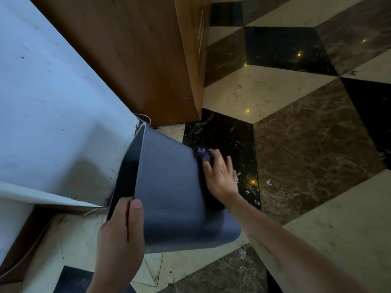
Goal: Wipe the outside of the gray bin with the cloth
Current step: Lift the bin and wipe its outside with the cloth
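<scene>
The smooth gray plastic bin, a rounded-rectangular waste bin with a thin lighter rim, is tipped over so that its open mouth faces left and its closed base points right. Its dark inside shows only as a narrow strip behind the rim. The broad outer side wall faces up and looks matte and even in colour. The small crumpled cloth, bluish-purple and bunched into a wad, lies pressed against the bin's outside at the upper edge near the base. The cloth is slightly blurred, so its weave cannot be told.
</scene>
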### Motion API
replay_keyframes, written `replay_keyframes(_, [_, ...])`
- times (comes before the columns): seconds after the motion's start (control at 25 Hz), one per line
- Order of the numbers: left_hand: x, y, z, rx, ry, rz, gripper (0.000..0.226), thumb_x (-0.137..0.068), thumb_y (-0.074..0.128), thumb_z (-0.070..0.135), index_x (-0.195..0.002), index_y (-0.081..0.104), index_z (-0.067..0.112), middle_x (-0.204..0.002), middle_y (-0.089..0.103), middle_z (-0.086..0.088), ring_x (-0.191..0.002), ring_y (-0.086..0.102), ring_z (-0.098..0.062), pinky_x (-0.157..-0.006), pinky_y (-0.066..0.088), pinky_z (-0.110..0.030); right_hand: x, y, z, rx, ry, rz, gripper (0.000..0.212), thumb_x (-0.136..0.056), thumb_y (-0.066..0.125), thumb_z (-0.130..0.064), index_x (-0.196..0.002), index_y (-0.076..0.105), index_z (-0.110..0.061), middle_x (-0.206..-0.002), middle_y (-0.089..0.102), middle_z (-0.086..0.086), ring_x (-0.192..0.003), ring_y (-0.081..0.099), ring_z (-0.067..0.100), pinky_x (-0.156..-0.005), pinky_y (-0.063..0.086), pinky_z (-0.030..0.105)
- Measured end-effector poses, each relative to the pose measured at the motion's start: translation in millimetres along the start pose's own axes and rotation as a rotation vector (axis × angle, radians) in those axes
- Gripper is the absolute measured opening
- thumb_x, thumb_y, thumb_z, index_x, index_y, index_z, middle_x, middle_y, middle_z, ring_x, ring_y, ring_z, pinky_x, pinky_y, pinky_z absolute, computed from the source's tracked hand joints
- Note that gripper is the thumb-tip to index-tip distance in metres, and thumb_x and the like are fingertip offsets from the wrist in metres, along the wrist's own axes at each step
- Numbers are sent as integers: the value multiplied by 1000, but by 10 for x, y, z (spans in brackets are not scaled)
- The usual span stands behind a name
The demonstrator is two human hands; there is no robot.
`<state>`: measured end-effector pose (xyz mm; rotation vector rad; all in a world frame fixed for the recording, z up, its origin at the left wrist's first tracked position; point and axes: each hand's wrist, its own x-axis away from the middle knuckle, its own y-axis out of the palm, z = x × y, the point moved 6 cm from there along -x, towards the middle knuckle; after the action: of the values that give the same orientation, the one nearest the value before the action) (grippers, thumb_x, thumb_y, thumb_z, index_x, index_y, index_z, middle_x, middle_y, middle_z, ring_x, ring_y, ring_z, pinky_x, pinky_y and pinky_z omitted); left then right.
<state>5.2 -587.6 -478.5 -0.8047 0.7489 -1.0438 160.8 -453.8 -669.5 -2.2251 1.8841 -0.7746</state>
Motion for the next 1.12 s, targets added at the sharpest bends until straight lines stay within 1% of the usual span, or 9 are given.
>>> replay_keyframes(0.12, [-48, -16, 5, -5, 8, -10, 28, -91, 31, 36, -65, 38, 28, -48, 48, 5, -44, 41, -12, -45, 32, -30, 58, -99, 267, -82, 81, 142, 31, -100, 41, -46, -126, 43, -29, -148, 39, -1, -139, 29, 32, -109, 27, 47])
replay_keyframes(0.24, [-128, -62, -40, 17, -48, 23, 36, -99, 38, 27, -63, 38, 23, -49, 42, 1, -48, 42, -18, -47, 31, -30, 224, -108, 269, -127, -37, 73, 37, -101, 44, -42, -135, 47, -26, -141, 54, 0, -131, 46, 26, -99, 38, 38])
replay_keyframes(0.4, [-200, -123, -139, 43, -105, 49, 38, -100, 36, 21, -62, 36, 15, -52, 40, -8, -50, 39, -22, -51, 32, -33, 531, -89, 204, 8, -202, -42, 60, -94, 41, -58, -149, 38, -36, -157, 38, -15, -142, 39, 11, -111, 39, 39])
replay_keyframes(0.52, [-178, -105, -89, 40, -86, 46, 38, -99, 37, 21, -61, 36, 17, -52, 43, -8, -51, 41, -22, -51, 32, -32, 820, -44, -30, -10, -281, 13, 52, -94, 44, -47, -146, 43, -39, -155, 36, -23, -142, 36, 3, -114, 37, 37])
replay_keyframes(0.64, [-119, -68, 3, 46, -38, 46, 38, -99, 38, 19, -61, 35, 20, -50, 44, -6, -49, 42, -20, -48, 30, -31, 1120, 57, -611, -90, -449, -3, 47, -98, 42, -40, -144, 47, -38, -155, 39, -23, -139, 37, -2, -114, 33, 24])
replay_keyframes(0.68, [-101, -58, 19, 46, -29, 48, 38, -99, 38, 18, -61, 36, 20, -50, 45, -5, -49, 43, -19, -47, 31, -30, 1189, 110, -813, -94, -506, -21, 46, -99, 39, -40, -145, 46, -37, -156, 38, -21, -140, 37, 0, -114, 31, 20])
replay_keyframes(0.76, [-68, -41, 12, 53, -31, 52, 38, -99, 39, 17, -62, 37, 21, -52, 48, -4, -51, 45, -17, -47, 31, -29, 1243, 204, -1111, -41, -573, -16, 46, -103, 33, -40, -148, 42, -34, -158, 37, -16, -143, 37, 7, -115, 30, 24])
replay_keyframes(0.88, [-32, -53, -28, 44, -29, 79, 36, -97, 37, 26, -62, 38, 20, -51, 45, -2, -49, 43, -15, -48, 32, -29, 1079, 225, -1198, 86, -540, 30, 49, -105, 28, -43, -151, 39, -31, -159, 37, -11, -148, 32, 15, -116, 29, 33])
replay_keyframes(1.12, [46, -71, -250, 34, -90, 62, 31, -88, 30, 33, -60, 35, 23, -49, 38, 1, -50, 40, -20, -50, 32, -33, 292, 155, -603, 55, -264, -26, 48, -105, 37, -37, -151, 39, -25, -161, 35, -6, -151, 25, 19, -120, 25, 35])
